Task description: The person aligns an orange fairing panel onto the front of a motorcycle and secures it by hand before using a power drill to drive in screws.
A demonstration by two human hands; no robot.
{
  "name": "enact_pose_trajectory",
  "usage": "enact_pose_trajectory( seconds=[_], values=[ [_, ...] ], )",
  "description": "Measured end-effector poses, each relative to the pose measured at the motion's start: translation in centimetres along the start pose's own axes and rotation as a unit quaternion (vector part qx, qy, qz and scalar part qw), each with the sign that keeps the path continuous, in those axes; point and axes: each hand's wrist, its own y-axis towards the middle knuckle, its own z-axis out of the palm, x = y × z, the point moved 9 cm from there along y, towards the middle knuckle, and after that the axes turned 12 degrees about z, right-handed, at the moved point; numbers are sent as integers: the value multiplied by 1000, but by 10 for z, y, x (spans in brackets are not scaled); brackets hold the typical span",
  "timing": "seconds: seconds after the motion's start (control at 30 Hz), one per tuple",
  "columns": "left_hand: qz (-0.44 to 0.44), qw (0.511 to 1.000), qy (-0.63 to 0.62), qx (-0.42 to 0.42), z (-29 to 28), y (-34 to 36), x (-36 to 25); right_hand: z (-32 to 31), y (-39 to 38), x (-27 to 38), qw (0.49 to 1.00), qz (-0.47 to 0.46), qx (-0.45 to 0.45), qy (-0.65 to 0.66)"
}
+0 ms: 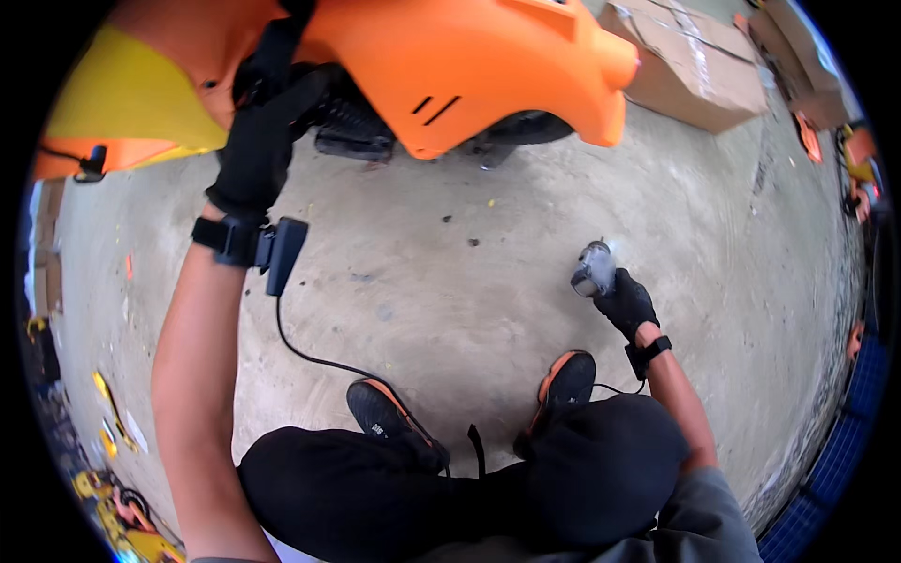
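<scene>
My right hand (627, 302), in a black glove, is closed round the grip of a grey power driver (593, 270). The tool is held out over the floor at the right, its nose pointing away from me. Reaching up on the left, my gloved left hand (258, 155) is at the underside of a large orange and yellow plastic vehicle body (469, 70), beside dark parts below the panel. Its fingers blend into those black parts, so what they touch is hidden. A dark wheel (530, 129) shows partly under the orange panel's arch.
A taped cardboard box (694, 66) stands at the far right, with another open carton (805, 61) beyond it. Yellow-handled tools (111, 403) lie on the floor at the left. A cable (314, 357) runs from my left wrist device to my legs. Blue panels (831, 450) line the right edge.
</scene>
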Motion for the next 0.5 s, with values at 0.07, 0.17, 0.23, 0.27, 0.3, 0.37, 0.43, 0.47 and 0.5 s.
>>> enact_pose_trajectory(
  seconds=[0.07,0.17,0.23,0.27,0.3,0.37,0.43,0.47,0.5],
  values=[
    [-108,969,-204,-88,4,-10,26,-18,-11,-4,999,11,-19,46],
    [-11,999,-39,20,-9,22,-1,-1,-1,-30,997,30,-46,52],
    [-75,995,-71,0,4,-6,7,-34,-11,-65,998,52,-13,42],
    [-131,991,-5,33,3,-17,26,-35,-12,-83,997,50,3,65],
    [-84,995,-7,51,14,3,2,-45,-4,-100,995,46,5,83],
    [3,955,263,138,-2,1,6,-46,11,-114,954,95,100,267],
    [-64,985,128,95,8,3,0,-58,32,-147,939,163,123,276],
    [-57,976,180,108,12,2,-5,-60,38,-166,923,180,135,311],
    [-54,963,238,117,12,2,-10,-66,44,-169,918,196,150,310]
  ],
)
